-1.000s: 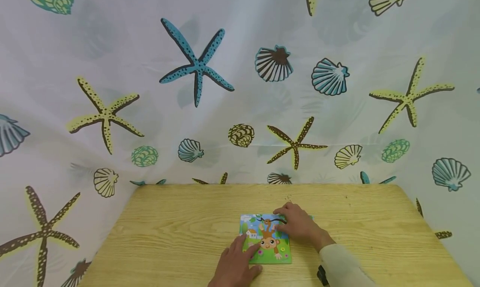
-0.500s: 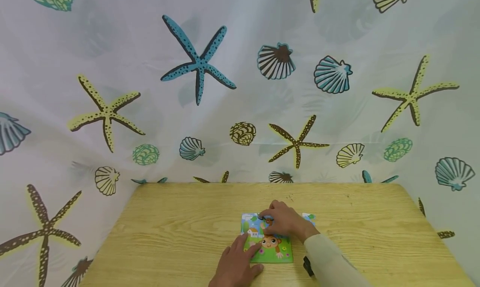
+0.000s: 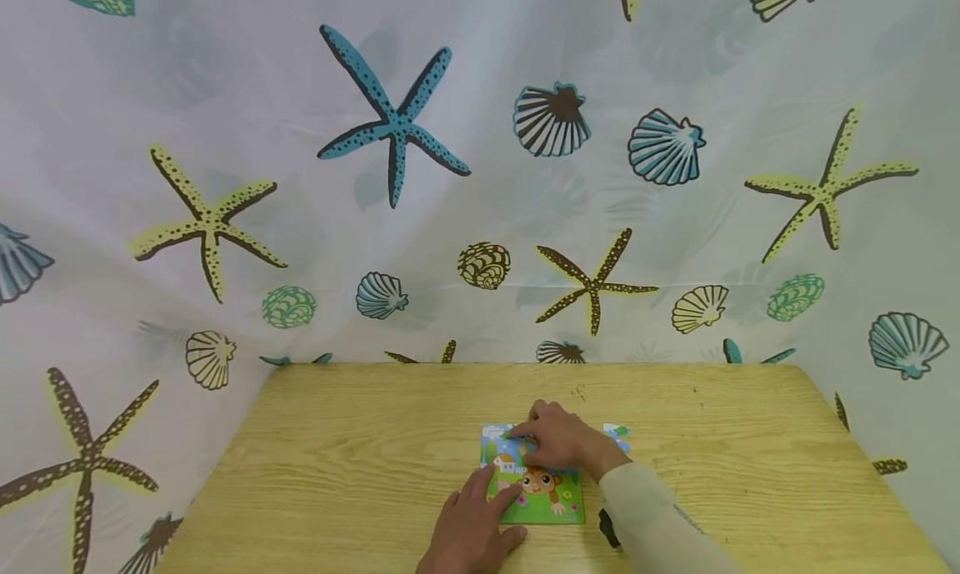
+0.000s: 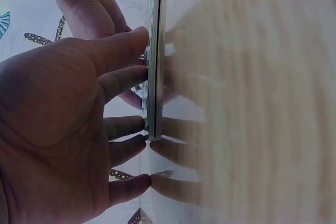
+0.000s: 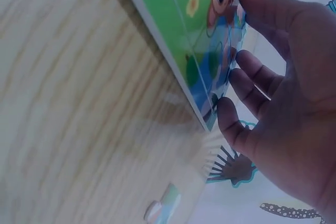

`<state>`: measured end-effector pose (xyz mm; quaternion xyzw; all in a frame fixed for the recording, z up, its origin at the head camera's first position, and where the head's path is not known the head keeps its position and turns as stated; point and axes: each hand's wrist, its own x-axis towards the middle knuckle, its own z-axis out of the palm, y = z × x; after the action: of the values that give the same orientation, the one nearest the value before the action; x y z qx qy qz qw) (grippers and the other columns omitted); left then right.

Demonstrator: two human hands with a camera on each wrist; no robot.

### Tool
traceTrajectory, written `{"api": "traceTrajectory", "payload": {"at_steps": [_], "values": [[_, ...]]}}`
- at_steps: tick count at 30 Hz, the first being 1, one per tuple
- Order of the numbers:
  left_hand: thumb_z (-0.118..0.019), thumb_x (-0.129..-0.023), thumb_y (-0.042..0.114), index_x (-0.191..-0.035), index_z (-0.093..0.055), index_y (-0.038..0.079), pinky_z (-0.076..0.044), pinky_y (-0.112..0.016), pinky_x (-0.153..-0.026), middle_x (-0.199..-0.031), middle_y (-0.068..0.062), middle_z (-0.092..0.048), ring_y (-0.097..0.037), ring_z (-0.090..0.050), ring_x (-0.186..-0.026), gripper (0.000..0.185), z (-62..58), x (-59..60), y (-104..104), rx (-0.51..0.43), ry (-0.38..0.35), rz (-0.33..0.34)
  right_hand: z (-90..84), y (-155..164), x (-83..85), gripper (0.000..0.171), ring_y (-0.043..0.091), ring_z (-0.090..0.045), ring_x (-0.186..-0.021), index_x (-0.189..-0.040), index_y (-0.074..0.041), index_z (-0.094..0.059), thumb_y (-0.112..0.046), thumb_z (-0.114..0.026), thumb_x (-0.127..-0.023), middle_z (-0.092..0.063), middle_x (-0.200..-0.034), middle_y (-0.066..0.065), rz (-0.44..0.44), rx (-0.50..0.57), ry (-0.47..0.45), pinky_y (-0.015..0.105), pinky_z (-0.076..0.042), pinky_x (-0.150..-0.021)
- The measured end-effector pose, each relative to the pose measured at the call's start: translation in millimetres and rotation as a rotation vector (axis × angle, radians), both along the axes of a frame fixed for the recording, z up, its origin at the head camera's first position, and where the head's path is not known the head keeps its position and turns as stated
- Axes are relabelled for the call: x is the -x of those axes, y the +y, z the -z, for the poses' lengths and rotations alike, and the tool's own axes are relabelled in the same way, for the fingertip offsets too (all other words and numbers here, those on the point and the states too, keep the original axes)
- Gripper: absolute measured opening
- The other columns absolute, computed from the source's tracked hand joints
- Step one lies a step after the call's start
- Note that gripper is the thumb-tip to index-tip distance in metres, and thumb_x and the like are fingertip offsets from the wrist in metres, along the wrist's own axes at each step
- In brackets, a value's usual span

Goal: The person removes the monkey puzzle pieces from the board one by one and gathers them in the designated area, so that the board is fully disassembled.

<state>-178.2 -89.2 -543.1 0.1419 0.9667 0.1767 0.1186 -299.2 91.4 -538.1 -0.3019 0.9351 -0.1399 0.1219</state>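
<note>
A square jigsaw puzzle (image 3: 551,511) with a cartoon monkey, a small house and flowers lies flat on the wooden table. My left hand (image 3: 468,524) rests on its lower left corner with fingers spread; in the left wrist view the fingertips meet the puzzle's thin edge (image 4: 153,93) and the tabletop. Across the upper part reaches my right hand (image 3: 558,436), covering some of the picture. Seen from the right wrist, its slightly bent fingertips touch the puzzle's face (image 5: 184,24). Whether a piece lies under them is hidden.
A loose blue, white and green puzzle piece (image 3: 617,432) lies just right of the puzzle's top corner. The wood-grain table (image 3: 337,457) extends to both sides. Behind it hangs a white cloth (image 3: 450,224) printed with starfish and shells.
My right hand has moved left across the puzzle's upper part, from its right edge toward the top middle, uncovering the loose piece at right. The left hand has stayed in place.
</note>
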Motion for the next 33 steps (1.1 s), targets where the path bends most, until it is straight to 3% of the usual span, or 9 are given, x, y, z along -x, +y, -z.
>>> {"api": "traceTrajectory", "payload": {"at_steps": [9,18,24,28,33], "values": [[-0.062,-0.089,0.052,-0.138,-0.054,0.024,-0.037,-0.062,-0.105,-0.154,-0.013,-0.032,-0.035,-0.033,-0.141,0.056,-0.9,-0.5,1,-0.014,0.001,0.002,2.2,-8,-2.2,0.024,0.022,-0.045,-0.099,-0.115,-0.027,-0.069,-0.026,-0.065,-0.092,-0.052,-0.109,0.002,0.073,0.109,-0.045,0.047,-0.039,-0.080],[-0.062,-0.089,0.051,-0.137,-0.055,0.023,-0.036,-0.063,-0.105,-0.154,-0.013,-0.032,-0.036,-0.033,-0.140,0.056,-2.0,-1.5,2,-0.036,0.001,0.007,-4.4,-14,0.3,0.017,0.028,-0.047,-0.109,-0.103,-0.028,-0.064,-0.023,-0.070,-0.088,-0.051,-0.115,0.003,0.118,0.079,-0.116,0.057,-0.040,-0.086],[-0.062,-0.089,0.050,-0.137,-0.055,0.022,-0.034,-0.064,-0.106,-0.154,-0.013,-0.032,-0.037,-0.032,-0.141,0.056,-1.8,-0.9,2,-0.043,-0.012,-0.003,-2.9,-10,1.2,0.020,0.028,-0.048,-0.112,-0.105,-0.029,-0.065,-0.015,-0.066,-0.091,-0.052,-0.117,0.003,0.101,0.124,-0.115,0.061,-0.039,-0.091],[-0.063,-0.089,0.050,-0.137,-0.055,0.023,-0.034,-0.065,-0.107,-0.154,-0.013,-0.032,-0.037,-0.033,-0.141,0.055,-1.1,-0.6,2,-0.037,-0.008,-0.012,-2.2,-8,1.3,0.030,0.027,-0.051,-0.108,-0.110,-0.029,-0.066,-0.007,-0.063,-0.091,-0.053,-0.117,0.003,0.076,0.139,-0.077,0.059,-0.042,-0.091],[-0.063,-0.089,0.050,-0.137,-0.055,0.023,-0.035,-0.064,-0.106,-0.154,-0.013,-0.032,-0.037,-0.033,-0.141,0.055,-1.1,-0.4,2,-0.037,-0.007,-0.017,-1.5,-5,0.5,0.037,0.020,-0.055,-0.097,-0.119,-0.025,-0.065,-0.004,-0.064,-0.089,-0.055,-0.113,0.002,0.049,0.194,-0.040,0.045,-0.047,-0.083]]}}
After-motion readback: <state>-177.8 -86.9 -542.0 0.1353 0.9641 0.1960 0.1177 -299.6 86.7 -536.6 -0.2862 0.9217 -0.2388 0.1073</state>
